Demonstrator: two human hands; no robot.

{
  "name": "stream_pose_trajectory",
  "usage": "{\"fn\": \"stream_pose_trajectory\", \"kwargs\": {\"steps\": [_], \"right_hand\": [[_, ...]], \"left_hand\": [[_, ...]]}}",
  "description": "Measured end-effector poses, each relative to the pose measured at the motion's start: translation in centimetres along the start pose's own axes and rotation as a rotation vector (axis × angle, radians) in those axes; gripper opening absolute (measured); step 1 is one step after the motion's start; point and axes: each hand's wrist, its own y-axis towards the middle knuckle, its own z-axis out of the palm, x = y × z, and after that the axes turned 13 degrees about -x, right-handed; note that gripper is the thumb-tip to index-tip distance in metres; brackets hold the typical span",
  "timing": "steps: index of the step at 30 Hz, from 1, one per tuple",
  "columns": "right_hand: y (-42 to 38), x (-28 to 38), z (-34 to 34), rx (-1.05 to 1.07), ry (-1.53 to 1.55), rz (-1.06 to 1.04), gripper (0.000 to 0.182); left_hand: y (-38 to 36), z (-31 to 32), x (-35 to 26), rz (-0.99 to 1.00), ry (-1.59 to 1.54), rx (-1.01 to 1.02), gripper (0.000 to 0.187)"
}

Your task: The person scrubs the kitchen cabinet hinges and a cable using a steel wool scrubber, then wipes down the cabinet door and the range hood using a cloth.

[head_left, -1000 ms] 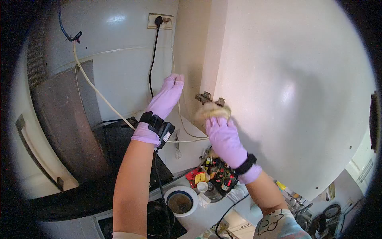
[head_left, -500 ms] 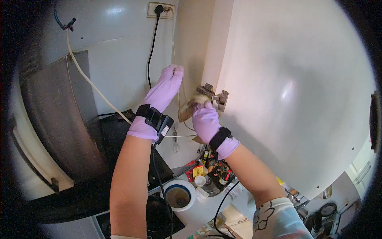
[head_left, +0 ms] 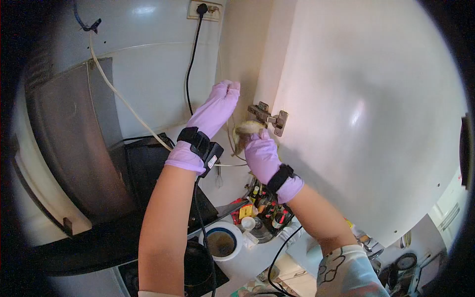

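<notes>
My left hand (head_left: 215, 109), in a purple glove, is closed near a thin pale cable that runs down the cabinet's inner side; its fingertips grip something I cannot make out. In my right hand (head_left: 261, 152), also gloved, a brownish-yellow cloth (head_left: 245, 134) is bunched against the cabinet side, just below a metal hinge (head_left: 268, 118). The white cabinet door (head_left: 366, 109) stands open at the right. Dark straps circle both wrists.
A black plug (head_left: 202, 9) sits in a wall socket at the top. At left is a dark range hood (head_left: 74, 133) with a white cord (head_left: 111, 86). Below are a blue-rimmed white pot (head_left: 237, 255), bottles (head_left: 278, 218) and a hanging whisk (head_left: 218, 179).
My left hand has shifted a little to the right. My right hand has moved slightly right and down, and the cloth now lies closer to the hinge. The view has shifted slightly.
</notes>
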Motion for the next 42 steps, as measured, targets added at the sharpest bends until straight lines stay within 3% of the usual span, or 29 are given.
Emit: {"fn": "stream_pose_trajectory", "kwargs": {"steps": [1,2,3,5,6,9,11,13,14,15,18,20,21,23,24,25,27,31,32,36,37,39,40,42], "right_hand": [[-0.2,0.2,-0.6,0.024,0.079,0.021,0.012],[-0.9,-0.7,-1.3,-0.061,0.36,0.0,0.008],[-2.2,0.1,-0.1,-0.059,0.358,0.001,0.008],[-4.7,2.2,3.9,0.015,0.055,-0.079,0.016],[-3.0,-0.3,-0.1,0.069,0.177,-0.073,0.013],[0.5,-1.3,-0.6,0.004,0.241,0.088,0.014],[0.8,-0.3,2.0,0.079,0.137,0.048,0.014],[0.2,-0.7,-0.4,0.121,0.157,-0.038,0.014],[0.2,-0.7,-4.4,0.313,0.178,0.112,0.014],[-2.3,0.2,-2.0,-0.044,0.275,0.139,0.012],[-4.1,0.3,-0.1,-0.141,0.349,0.036,0.01],[-2.6,-1.1,-1.4,0.063,0.32,0.014,0.008],[-1.7,-1.0,-1.5,0.062,0.322,0.015,0.008],[0.8,-0.5,-1.1,0.107,-0.176,0.041,0.007],[1.1,-0.8,0.1,0.05,0.083,-0.013,0.006],[0.2,-0.5,0.5,0.052,0.085,-0.009,0.006],[-1.3,0.0,-0.1,0.08,0.377,-0.012,0.004],[-3.9,-0.3,-1.8,0.318,0.48,-0.018,0.013],[-5.6,0.2,0.1,0.225,0.464,0.017,0.023],[-2.2,-4.7,-5.0,0.013,0.229,0.014,0.028],[-2.5,-4.4,-4.7,0.017,0.23,0.014,0.028],[-3.0,-3.3,-4.0,0.138,-0.082,-0.072,0.032],[-3.5,-3.8,-4.1,0.19,0.344,0.037,0.034],[-5.3,-4.1,-5.3,0.155,0.339,0.025,0.034]], "left_hand": [[-0.2,-0.2,-0.5,0.001,0.0,0.002,0.054],[-0.5,-0.5,-1.0,-0.026,-0.002,0.015,0.053],[-0.8,-0.7,-1.6,-0.052,-0.004,0.029,0.052],[-0.9,-0.3,-1.6,-0.027,-0.003,-0.009,0.051],[-0.9,-0.2,-1.4,-0.009,0.003,-0.047,0.051],[-0.2,0.2,-0.3,-0.054,0.068,0.047,0.056],[-1.1,-0.7,-2.8,-0.091,0.107,0.072,0.056],[-1.4,-0.8,-3.3,-0.13,0.142,0.105,0.056],[-0.9,-0.7,-2.5,-0.079,0.125,0.102,0.057],[-0.7,-0.6,-1.9,-0.028,0.106,0.096,0.058],[-0.8,0.2,-1.5,0.01,0.048,-0.011,0.051],[-0.6,0.8,-0.4,0.029,0.069,-0.029,0.052],[-0.6,1.0,-0.2,0.044,0.086,-0.039,0.052],[-0.8,0.6,-1.0,-0.006,0.102,0.021,0.055],[-0.9,0.4,-1.3,-0.059,0.116,0.083,0.059],[-0.9,0.4,-1.1,-0.059,0.118,0.087,0.059],[-0.9,0.2,-1.1,-0.049,0.075,0.113,0.058],[-1.1,0.6,-1.2,-0.084,0.159,0.088,0.055],[-0.8,1.2,0.2,-0.058,0.118,0.094,0.053],[-1.6,1.2,-1.0,-0.016,0.068,0.119,0.049],[-1.7,1.5,-0.9,-0.019,0.067,0.122,0.049],[-1.7,1.6,-1.1,0.003,0.062,0.136,0.051],[-1.8,1.4,-1.4,0.006,0.061,0.139,0.051],[-2.1,0.9,-1.9,-0.046,0.103,0.175,0.053]]}}
